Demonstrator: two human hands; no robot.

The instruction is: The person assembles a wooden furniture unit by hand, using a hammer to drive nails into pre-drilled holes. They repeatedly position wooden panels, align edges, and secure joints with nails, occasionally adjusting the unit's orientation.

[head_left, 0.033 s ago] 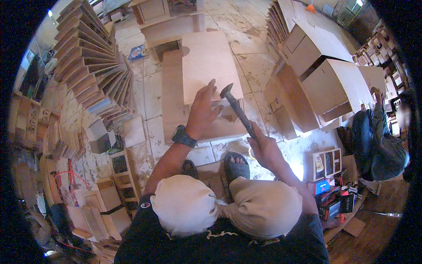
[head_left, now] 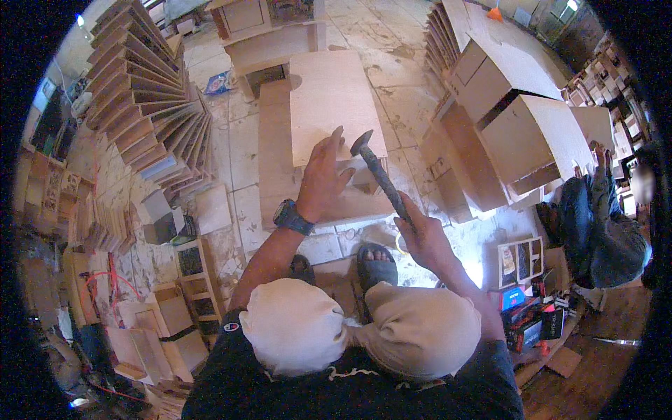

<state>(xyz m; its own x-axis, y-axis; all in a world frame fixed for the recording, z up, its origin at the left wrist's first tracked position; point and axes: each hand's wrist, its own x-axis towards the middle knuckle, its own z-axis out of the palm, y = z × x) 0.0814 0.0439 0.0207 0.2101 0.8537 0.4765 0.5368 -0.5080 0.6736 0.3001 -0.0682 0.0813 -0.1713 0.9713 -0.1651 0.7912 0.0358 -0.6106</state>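
My right hand (head_left: 427,241) is closed round the handle of a hammer (head_left: 381,180), whose head is raised just right of my other hand. My left hand (head_left: 323,175), with a dark watch on its wrist, has its fingers stretched forward and its thumb apart. It is at the near end of a pale plywood panel (head_left: 334,98); whether the fingertips touch the panel I cannot tell. No nail can be made out by them. The panel sits on top of a wooden piece, above a browner board (head_left: 275,140) that shows along its left side and near end.
A fanned stack of wooden frames (head_left: 150,119) rises at the left. Large wooden boxes (head_left: 535,136) stand at the right, near another person (head_left: 605,231) crouching. Small coloured cartons (head_left: 525,318) lie at the lower right. A wooden cabinet (head_left: 273,42) stands beyond the panel.
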